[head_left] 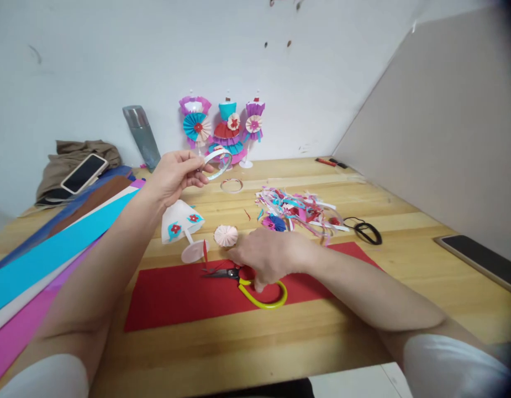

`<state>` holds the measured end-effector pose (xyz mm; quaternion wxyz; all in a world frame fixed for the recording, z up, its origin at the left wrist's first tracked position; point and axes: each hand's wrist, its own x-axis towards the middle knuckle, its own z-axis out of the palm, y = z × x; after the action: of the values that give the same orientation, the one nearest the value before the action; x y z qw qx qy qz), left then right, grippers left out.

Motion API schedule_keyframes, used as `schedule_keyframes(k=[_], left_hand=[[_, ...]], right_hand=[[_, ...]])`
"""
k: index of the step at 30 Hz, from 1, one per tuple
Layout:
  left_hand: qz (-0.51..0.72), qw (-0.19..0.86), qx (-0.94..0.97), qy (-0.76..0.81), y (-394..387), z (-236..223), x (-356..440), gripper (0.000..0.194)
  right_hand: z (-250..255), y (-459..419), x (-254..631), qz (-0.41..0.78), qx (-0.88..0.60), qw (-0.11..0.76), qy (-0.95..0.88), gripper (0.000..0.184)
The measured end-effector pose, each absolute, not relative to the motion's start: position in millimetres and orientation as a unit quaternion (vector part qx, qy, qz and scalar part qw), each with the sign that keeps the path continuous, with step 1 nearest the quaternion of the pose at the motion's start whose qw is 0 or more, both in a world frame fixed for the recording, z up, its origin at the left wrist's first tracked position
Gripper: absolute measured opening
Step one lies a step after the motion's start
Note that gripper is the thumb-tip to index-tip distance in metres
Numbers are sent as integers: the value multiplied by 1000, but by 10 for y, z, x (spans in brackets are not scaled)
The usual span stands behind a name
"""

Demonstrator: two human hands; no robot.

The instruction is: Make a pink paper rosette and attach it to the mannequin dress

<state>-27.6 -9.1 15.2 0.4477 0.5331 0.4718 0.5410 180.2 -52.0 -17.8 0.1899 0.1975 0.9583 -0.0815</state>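
My left hand [183, 174] is raised over the table, its fingers closed on a roll of white tape [217, 165]. Below it, a small white dress form [183, 215] with red and blue flowers lies tilted on its round base. My right hand [267, 254] is lowered over a pair of scissors [265, 304] with yellow handles, its fingers curled around the handle area; the fingertips are partly hidden. The scissors rest on a long red crepe paper sheet [168, 298], with thin red scraps by the blades. A pleated pale pink rosette [226, 236] sits beside my right hand.
A heap of coloured paper scraps [300, 207] lies behind my right hand, near a black cord [369, 235]. Decorated dress forms [228, 130] stand against the wall. Coloured paper sheets [68, 240], a phone [84, 173] and a bottle [142, 135] are left; another phone [479, 260] is right.
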Motion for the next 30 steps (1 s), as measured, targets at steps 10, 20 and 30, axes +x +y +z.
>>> schedule_keyframes(k=[10,20,30], left_hand=[[535,478,538,442,-86,158,-331,16],[524,489,540,442,-99,156,-281,14],[495,474,552,474,-196,167,-170,22]], right_hand=[[-141,-538,1867,-78,150,142,975,49],[255,-407,2219,-245,164,2,956,43],[161,-359,2099,-210,129,85,965,57]])
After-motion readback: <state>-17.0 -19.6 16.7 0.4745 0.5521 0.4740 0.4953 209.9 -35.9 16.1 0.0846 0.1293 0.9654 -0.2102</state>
